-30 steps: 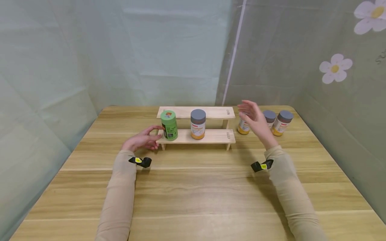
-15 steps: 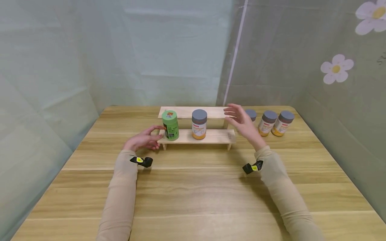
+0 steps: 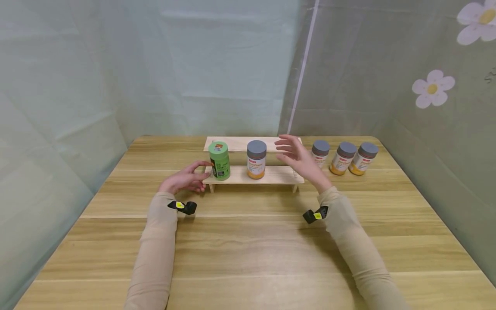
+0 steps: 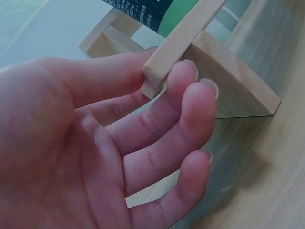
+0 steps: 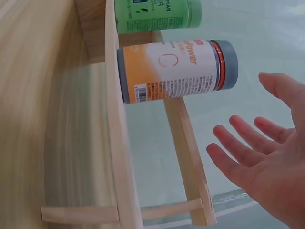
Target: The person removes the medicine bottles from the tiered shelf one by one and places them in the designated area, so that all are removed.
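A two-tier wooden shelf rack [image 3: 277,173] stands on the table. My left hand [image 3: 186,178] pinches the left end of its lower board [image 4: 176,45], thumb above and fingers below. On that board a green bottle [image 3: 220,161] stands upright just right of the left hand. A grey-lidded white and orange bottle [image 3: 256,160] stands upright near the board's middle. My right hand [image 3: 298,159] hovers to the right of this bottle, over the rack's right end, holding nothing. In the right wrist view its fingers [image 5: 238,164] are spread apart from the bottle [image 5: 171,71].
Three more grey-lidded bottles stand on the table right of the rack: a near one [image 3: 320,150] partly behind the right hand, a middle one [image 3: 342,158] and a far-right one [image 3: 363,158]. A curtain [image 3: 217,69] hangs behind the wooden table [image 3: 248,249].
My right hand has moved left, from beside the bottles on the right to the rack's right end near the middle bottle. The left hand stays at the rack's left end.
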Motion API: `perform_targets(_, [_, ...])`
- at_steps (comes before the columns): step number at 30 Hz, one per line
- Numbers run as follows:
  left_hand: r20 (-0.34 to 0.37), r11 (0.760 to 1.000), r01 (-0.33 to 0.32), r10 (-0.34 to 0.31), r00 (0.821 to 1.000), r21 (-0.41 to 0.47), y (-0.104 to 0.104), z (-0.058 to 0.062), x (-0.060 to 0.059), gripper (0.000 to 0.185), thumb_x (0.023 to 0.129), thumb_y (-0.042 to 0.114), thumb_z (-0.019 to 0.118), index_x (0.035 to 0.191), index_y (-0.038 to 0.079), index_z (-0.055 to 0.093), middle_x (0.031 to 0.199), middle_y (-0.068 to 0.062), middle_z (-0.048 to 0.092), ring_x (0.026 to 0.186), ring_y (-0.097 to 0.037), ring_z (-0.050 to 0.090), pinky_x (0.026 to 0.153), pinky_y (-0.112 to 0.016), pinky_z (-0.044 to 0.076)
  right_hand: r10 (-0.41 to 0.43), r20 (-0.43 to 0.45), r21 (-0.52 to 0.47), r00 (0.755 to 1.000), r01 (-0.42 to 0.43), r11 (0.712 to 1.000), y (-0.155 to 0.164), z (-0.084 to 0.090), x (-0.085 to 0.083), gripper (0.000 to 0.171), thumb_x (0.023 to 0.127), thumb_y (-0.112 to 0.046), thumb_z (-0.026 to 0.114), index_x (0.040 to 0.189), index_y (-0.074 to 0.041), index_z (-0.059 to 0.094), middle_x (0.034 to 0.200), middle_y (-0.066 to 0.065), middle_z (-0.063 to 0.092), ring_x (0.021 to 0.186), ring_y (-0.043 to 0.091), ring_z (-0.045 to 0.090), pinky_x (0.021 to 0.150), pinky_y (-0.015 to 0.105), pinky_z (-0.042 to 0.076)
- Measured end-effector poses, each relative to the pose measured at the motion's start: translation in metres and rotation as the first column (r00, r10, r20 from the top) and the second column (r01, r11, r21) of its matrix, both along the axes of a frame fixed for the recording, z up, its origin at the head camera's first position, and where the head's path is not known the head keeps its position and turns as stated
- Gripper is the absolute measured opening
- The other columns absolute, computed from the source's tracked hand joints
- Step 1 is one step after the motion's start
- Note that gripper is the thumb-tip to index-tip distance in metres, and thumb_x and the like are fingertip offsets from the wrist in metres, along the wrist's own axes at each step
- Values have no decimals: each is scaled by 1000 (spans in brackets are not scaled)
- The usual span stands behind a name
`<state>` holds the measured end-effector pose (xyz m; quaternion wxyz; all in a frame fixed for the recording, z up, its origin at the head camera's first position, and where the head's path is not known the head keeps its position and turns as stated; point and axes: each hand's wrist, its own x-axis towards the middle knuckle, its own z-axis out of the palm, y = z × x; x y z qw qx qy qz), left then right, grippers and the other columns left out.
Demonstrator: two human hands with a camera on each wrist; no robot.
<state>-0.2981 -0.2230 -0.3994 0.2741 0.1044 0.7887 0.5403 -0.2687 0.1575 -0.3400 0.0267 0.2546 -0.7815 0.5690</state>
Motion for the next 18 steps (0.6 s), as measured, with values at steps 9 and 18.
perform_targets(9, [2, 1000, 3, -3, 1000, -1, 0, 2, 0, 62, 100, 32, 53, 149, 14, 21, 82, -2, 61, 74, -13, 62, 75, -32, 53, 30, 31, -13, 999, -30, 999, -16, 5, 0, 57, 94, -3, 59, 144, -4, 32, 140, 24, 47, 132, 42, 46, 111, 48, 39])
perform_targets(18, [7, 1000, 0, -1, 1000, 14, 1, 3, 2, 60, 100, 29, 54, 148, 13, 22, 82, -3, 61, 73, -13, 62, 75, -32, 54, 26, 69, -9, 997, -25, 1000, -29, 5, -2, 60, 94, -7, 62, 146, -9, 32, 143, 19, 45, 132, 37, 48, 110, 46, 41])
